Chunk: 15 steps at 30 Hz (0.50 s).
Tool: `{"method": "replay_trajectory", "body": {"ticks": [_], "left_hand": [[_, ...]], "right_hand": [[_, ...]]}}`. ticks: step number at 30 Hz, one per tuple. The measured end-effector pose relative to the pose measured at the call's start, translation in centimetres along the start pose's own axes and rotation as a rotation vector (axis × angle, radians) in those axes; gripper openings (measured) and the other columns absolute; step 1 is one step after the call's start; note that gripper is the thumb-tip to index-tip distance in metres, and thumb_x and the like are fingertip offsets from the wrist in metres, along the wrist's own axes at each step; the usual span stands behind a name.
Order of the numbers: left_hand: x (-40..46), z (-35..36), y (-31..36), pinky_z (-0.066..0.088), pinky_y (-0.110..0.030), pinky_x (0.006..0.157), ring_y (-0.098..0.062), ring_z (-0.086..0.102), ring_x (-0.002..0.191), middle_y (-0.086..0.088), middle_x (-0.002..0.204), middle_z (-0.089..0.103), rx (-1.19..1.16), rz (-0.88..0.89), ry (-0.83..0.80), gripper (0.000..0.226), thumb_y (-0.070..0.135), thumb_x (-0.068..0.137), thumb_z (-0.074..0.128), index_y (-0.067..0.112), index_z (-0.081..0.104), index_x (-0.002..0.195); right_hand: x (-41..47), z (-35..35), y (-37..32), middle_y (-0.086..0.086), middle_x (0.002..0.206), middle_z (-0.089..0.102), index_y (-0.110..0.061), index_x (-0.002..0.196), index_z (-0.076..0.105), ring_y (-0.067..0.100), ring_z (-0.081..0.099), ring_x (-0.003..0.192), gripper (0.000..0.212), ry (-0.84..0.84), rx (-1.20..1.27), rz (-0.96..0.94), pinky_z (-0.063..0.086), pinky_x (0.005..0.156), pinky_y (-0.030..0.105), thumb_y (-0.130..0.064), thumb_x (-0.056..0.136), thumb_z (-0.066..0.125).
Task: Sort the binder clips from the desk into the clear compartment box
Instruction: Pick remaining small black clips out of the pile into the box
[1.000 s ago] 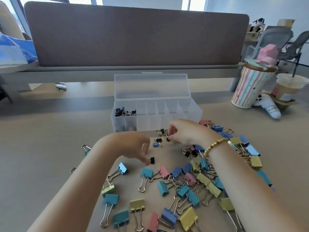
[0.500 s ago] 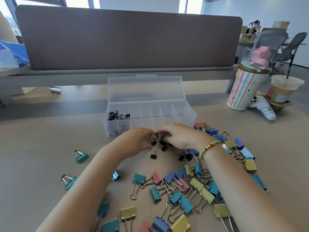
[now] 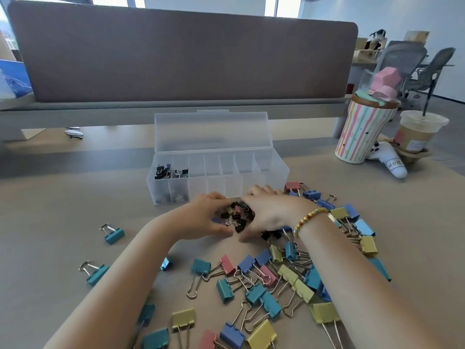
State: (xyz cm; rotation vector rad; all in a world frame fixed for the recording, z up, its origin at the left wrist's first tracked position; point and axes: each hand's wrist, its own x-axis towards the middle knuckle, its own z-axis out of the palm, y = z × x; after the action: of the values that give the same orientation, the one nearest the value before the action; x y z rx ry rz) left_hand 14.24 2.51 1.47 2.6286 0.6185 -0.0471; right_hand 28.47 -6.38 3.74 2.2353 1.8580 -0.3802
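Your left hand [image 3: 201, 217] and right hand [image 3: 266, 212] are cupped toward each other, fingers curled round a heap of small black clips [image 3: 237, 214] gathered between them on the worktop [image 3: 50, 222], just in front of the clear compartment box [image 3: 266, 177]. Whether the heap is lifted or only corralled, you cannot tell from this view. The box stands with its lid up; only its two leftmost compartments hold anything, a small dark cluster of black clips [image 3: 166, 171], and the others look bare. By that measure you are early in the job. Nearly all the large coloured clips [image 3: 264, 280] lie scattered below and to the right of your hands, with two teal strays [image 3: 114, 234] well apart on the left. A striped cup [image 3: 362, 132] stands far right.
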Motion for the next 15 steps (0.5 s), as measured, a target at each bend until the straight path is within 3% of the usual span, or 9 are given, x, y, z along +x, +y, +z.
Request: {"method": "replay_trajectory", "body": {"ticks": [3,7,10,15], "left_hand": [[0.0,0.1,-0.2,0.030,-0.017,0.096,-0.011,0.040,0.118,0.002,0.136,0.035,-0.077,-0.027,0.035,0.072,0.039,0.083,0.065,0.023,0.031,0.144],[-0.2,0.3,-0.6,0.023,-0.031,0.109,-0.021,0.025,0.131,-0.002,0.143,0.026,0.103,-0.096,0.053,0.083,0.053,0.081,0.060,0.025,0.019,0.148],[-0.4,0.1,-0.8,0.027,-0.032,0.106,-0.021,0.027,0.125,-0.004,0.133,0.031,0.134,-0.129,0.038,0.075,0.056,0.080,0.058,0.030,0.028,0.144],[-0.4,-0.1,-1.2,0.030,-0.029,0.102,-0.020,0.036,0.118,-0.003,0.127,0.035,0.075,-0.113,0.021,0.058,0.045,0.086,0.057,0.031,0.035,0.139]], "right_hand": [[0.1,0.2,-0.1,0.004,0.140,0.031,-0.016,0.140,0.031,0.024,0.028,0.129,0.082,0.068,0.075,-0.015,0.030,0.103,0.038,-0.056,0.077,0.064],[0.1,0.4,-0.4,0.001,0.147,0.022,-0.022,0.147,0.019,0.021,0.018,0.136,0.088,0.063,0.155,-0.060,0.029,0.106,0.039,-0.053,0.079,0.064],[0.3,0.6,-0.5,0.001,0.147,0.022,-0.023,0.147,0.022,0.021,0.017,0.136,0.082,0.064,0.165,-0.074,0.027,0.107,0.039,-0.054,0.081,0.061],[0.5,0.8,-0.7,0.006,0.139,0.028,-0.017,0.140,0.028,0.023,0.024,0.131,0.067,0.107,0.210,-0.072,0.030,0.103,0.037,-0.047,0.087,0.056]]}}
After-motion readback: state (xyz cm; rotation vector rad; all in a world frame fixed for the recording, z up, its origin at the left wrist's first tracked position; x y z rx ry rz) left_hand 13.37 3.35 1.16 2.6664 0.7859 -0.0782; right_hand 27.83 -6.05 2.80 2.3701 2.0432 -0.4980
